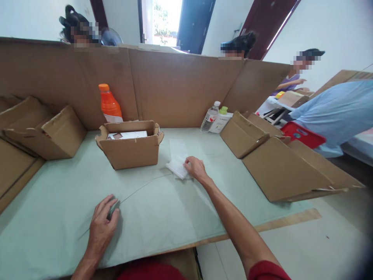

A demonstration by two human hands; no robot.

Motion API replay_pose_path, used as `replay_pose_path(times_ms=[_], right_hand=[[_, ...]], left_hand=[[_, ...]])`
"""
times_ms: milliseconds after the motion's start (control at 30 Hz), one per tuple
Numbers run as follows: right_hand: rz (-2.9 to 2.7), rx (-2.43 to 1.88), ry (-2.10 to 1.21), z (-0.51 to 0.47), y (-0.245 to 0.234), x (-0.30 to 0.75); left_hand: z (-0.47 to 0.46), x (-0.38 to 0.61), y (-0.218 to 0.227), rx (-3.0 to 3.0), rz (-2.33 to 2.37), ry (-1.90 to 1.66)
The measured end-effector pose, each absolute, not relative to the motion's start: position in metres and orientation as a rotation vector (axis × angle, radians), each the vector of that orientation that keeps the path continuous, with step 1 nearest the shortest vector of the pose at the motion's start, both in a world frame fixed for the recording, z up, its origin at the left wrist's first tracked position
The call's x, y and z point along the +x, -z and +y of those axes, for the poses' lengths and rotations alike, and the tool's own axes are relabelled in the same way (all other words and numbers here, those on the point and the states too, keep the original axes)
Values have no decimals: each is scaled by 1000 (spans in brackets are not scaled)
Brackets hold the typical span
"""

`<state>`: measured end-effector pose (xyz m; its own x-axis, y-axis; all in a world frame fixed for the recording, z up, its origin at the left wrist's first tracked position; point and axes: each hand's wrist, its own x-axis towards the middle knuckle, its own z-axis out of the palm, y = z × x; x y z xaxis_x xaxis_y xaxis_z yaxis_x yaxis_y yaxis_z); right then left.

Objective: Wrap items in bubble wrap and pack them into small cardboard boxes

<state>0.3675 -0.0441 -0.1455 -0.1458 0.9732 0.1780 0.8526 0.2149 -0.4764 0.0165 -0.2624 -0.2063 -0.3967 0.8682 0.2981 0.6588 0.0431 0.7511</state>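
Pale green table cover (163, 217) spread across the whole work surface, cardboard wall (175, 89) behind. Open cardboard box (131, 147) stood mid-table, far side of both hands, orange bottle (109, 104) behind it. Flat white packet (178, 166) lay just right of the box, long axis running away from the body, slightly tilted left. Right hand (196, 169) reached well forward, fingers curled onto the packet's near right edge, touching it; much nearer to it than the left. Left hand (101, 225) rested close to the body, palm down, fingers loosely bent over a small dark object (113, 210), too hidden to identify. Thin wire-like line (145, 186) ran across the cover between the two hands.
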Motion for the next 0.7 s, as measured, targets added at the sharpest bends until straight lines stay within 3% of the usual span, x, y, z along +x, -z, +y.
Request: replay_pose_path(times_ms=[167,433,600,700], right_hand=[[-2021,-1487,-351,-83,129,355],[-2387,-747,-538,-197,126,285],[-2447,-477,-855,-233,140,289],[-2342,-649,-907,-215,140,317]], left_hand=[[-266,32,190,1302,1996,-1328],[-243,78,147,364,1162,-1174],[-243,76,152,472,1217,-1031],[-250,69,160,627,1311,-954]])
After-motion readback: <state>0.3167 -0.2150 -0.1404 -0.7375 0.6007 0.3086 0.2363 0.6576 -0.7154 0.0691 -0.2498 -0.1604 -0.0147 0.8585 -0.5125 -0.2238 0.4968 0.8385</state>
